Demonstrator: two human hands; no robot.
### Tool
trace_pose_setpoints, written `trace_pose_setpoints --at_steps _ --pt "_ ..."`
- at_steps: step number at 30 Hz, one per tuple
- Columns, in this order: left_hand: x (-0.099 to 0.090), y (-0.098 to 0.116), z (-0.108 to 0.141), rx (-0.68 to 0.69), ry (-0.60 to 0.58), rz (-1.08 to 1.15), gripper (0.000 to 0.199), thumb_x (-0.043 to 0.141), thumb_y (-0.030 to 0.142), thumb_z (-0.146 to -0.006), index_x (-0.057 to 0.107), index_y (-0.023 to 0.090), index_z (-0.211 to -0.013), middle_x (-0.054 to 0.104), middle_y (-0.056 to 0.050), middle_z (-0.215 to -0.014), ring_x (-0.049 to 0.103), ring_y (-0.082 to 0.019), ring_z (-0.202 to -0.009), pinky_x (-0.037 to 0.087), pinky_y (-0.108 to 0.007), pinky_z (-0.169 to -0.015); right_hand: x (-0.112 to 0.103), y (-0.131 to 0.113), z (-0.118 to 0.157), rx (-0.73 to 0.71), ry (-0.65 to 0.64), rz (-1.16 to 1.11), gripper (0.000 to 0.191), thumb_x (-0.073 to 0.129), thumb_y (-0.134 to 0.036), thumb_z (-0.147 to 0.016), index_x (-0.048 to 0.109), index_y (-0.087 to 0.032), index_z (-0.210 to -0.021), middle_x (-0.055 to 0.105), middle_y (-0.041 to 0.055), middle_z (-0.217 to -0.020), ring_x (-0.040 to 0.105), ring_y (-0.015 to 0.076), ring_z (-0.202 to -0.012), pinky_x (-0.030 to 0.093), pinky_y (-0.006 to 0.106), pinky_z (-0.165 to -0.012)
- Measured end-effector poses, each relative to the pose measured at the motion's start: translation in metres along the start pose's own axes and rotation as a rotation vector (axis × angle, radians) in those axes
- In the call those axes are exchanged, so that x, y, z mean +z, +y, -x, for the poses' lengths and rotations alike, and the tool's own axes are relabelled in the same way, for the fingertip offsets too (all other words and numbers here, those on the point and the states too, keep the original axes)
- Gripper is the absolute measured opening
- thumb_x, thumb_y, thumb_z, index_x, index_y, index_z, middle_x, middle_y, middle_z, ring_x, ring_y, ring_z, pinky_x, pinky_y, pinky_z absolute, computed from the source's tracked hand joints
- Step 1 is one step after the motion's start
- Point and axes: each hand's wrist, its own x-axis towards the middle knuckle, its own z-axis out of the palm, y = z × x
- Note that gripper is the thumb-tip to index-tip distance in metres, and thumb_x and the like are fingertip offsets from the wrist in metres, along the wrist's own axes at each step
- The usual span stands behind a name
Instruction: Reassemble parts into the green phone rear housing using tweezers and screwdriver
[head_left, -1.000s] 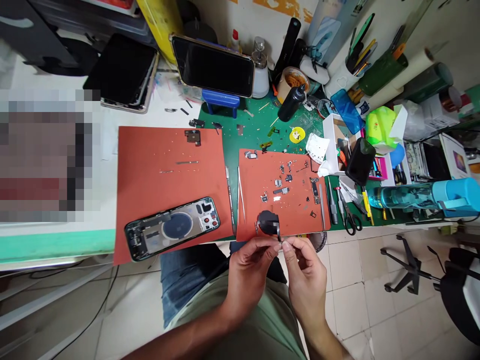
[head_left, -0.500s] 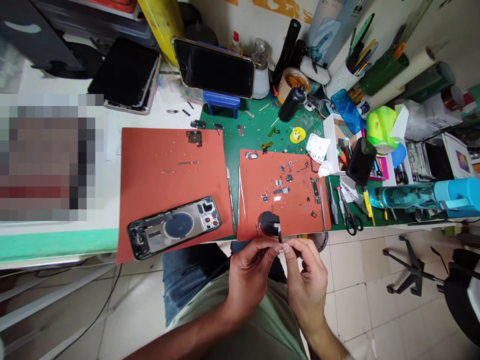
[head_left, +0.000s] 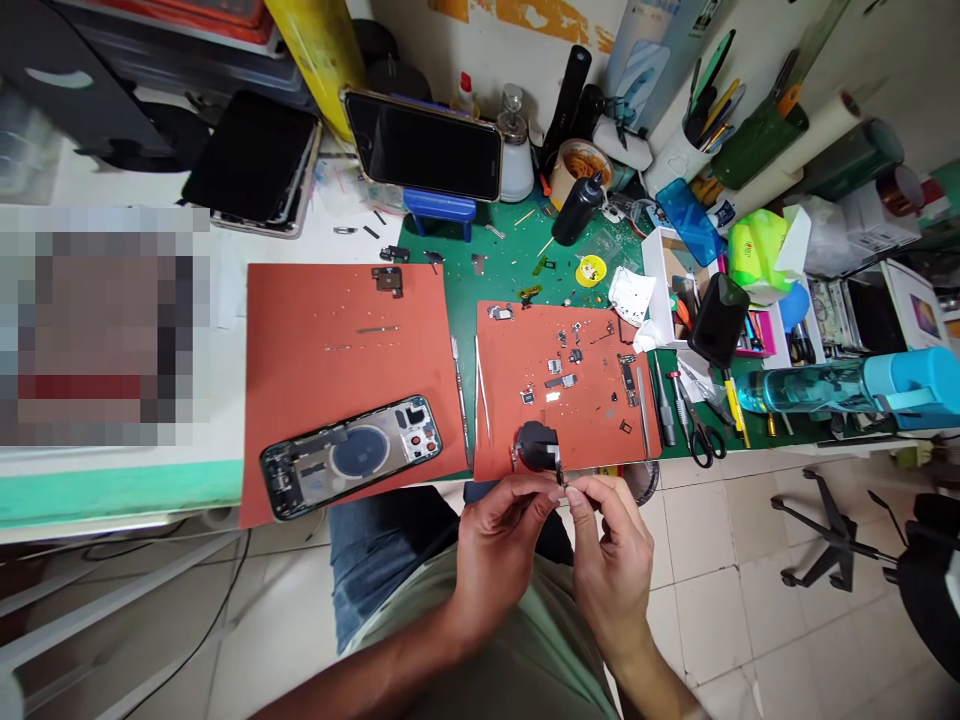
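Between my two hands, at the near edge of the right red mat (head_left: pixel 499 370), is a flex cable with a round black pad (head_left: pixel 535 446). My left hand (head_left: pixel 499 550) pinches its narrow end between thumb and fingers. Right beside it, my right hand (head_left: pixel 616 555) pinches the same end, fingertips almost touching the left ones. The fingers hide the exact tip of the cable. On the left red mat (head_left: pixel 322 330) lies an opened phone housing (head_left: pixel 304 470), tilted, its dark round area and camera holes facing up. Several small phone parts, among them a narrow board (head_left: pixel 628 380), are scattered on the right mat.
Tweezers (head_left: pixel 482 390) and a thin metal tool (head_left: pixel 462 400) lie between the mats. Scissors (head_left: pixel 705 440), screwdrivers and a blue water bottle (head_left: pixel 817 385) are at the right. A phone (head_left: pixel 424 145) leans on a blue stand behind. An office chair (head_left: pixel 832 530) stands to the right.
The view has shifted very slightly. Both hands keep their pinch on the flex cable, with no clear movement of it.
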Motion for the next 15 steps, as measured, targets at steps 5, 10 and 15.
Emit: trace_pose_setpoints --at_steps 5,10,15 --pt "0.000 0.001 0.000 -0.004 -0.002 -0.003 0.010 0.093 0.033 -0.090 0.088 0.025 -0.089 0.086 0.000 -0.084 0.081 -0.015 -0.077 0.067 -0.019 -0.077 -0.002 0.001 -0.001 0.029 -0.012 -0.018 0.016 0.059 -0.018 -0.112 0.074 -0.025 -0.109 0.074 0.0007 -0.100 0.073 0.0134 -0.093 0.059 0.023 -0.086" --pt "0.002 0.004 -0.003 -0.034 -0.010 0.020 0.022 0.094 0.043 -0.089 0.086 0.023 -0.089 0.086 -0.003 -0.084 0.081 -0.019 -0.076 0.070 -0.027 -0.075 -0.005 -0.003 -0.006 0.098 -0.038 -0.073 0.015 0.062 -0.024 -0.112 0.076 -0.026 -0.107 0.075 0.0016 -0.099 0.073 0.0157 -0.090 0.060 0.026 -0.080" --pt "0.004 0.007 -0.006 -0.057 -0.015 0.063 0.021 0.093 0.041 -0.089 0.085 0.022 -0.087 0.086 -0.003 -0.082 0.082 -0.019 -0.075 0.070 -0.027 -0.075 -0.006 -0.008 -0.010 0.140 -0.052 -0.067 0.016 0.064 -0.028 -0.111 0.077 -0.025 -0.103 0.074 0.0012 -0.095 0.072 0.0157 -0.084 0.060 0.026 -0.075"
